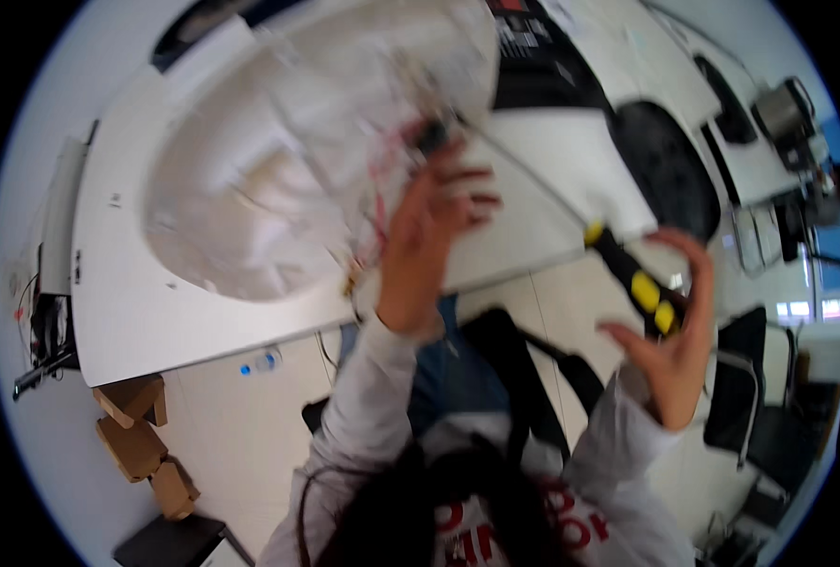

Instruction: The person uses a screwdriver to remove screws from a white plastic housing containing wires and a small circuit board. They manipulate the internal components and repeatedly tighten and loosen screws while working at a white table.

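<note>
A long screwdriver (pixel 618 262) with a black and yellow handle lies across my right hand (pixel 666 326). My thumb and forefinger are spread around the handle, whose end rests against the palm. Its thin shaft slants up and left to a small dark part (pixel 431 137), blurred, above a large white shell (pixel 221 213). My left hand (pixel 434 217) is raised beside that part, its fingers apart and half bent. Motion blur hides whether a fingertip touches the part. Red wires (pixel 379 180) run just left of this hand.
The shell sits on a white table (pixel 117 312). A black pad-like object (pixel 670 165) and a dark case (pixel 547 66) are on the right side. Black chairs (pixel 736 378) stand at the right, and brown cardboard (pixel 136 444) leans at the lower left. A bottle (pixel 261 363) lies on the floor.
</note>
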A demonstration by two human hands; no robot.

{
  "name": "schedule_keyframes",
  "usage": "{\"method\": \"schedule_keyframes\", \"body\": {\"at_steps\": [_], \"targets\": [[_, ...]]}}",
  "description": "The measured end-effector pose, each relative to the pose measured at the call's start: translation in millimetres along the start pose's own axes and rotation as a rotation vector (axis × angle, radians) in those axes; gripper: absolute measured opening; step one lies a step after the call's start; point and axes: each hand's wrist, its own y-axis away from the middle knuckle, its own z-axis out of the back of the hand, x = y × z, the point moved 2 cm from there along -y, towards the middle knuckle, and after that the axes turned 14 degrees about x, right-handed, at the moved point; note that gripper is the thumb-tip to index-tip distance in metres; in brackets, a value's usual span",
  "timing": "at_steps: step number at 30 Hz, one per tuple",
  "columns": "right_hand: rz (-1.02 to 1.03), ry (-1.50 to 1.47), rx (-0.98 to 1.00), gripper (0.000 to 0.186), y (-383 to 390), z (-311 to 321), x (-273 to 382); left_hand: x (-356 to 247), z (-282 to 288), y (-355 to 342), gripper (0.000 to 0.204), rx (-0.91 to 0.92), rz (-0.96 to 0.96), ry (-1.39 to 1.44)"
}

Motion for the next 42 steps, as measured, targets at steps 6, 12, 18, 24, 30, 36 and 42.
{"method": "schedule_keyframes", "body": {"at_steps": [6, 12, 18, 24, 30, 36, 42], "targets": [[0.181, 0.239, -0.094, 0.032, -6.9, 15.8, -11.9, -9.7, -3.2, 0.7, 0.05, -0.004, -0.068, -0.164], [-0.036, 0.146, -0.12, 0.028, 4.1, 9.9, -17.9, -4.1, -1.9, 1.9, 0.045, 0.022, -0.06, -0.098], [-0.069, 0.157, -0.117, 0.022, 3.6, 7.3, -9.1, -5.0, -1.4, 2.6, 0.043, 0.021, -0.066, -0.095], [-0.084, -0.072, -0.093, 0.026, 3.4, 1.4, -11.5, -7.5, -5.9, 2.5, 0.048, 0.005, -0.042, -0.215], [-0.093, 0.008, -0.026, 0.032, 6.3, 6.5, -19.0, -8.1, -7.4, 2.6, 0.047, -0.012, -0.033, -0.228], [0.025, 0.131, 0.068, 0.049, 9.1, 18.0, -15.4, -7.8, -5.8, 3.2, 0.047, 0.001, -0.045, -0.237], [-0.031, 0.237, 0.027, 0.043, 7.5, 27.4, -8.9, -6.6, -1.1, 2.3, 0.043, 0.005, -0.044, -0.056]]}}
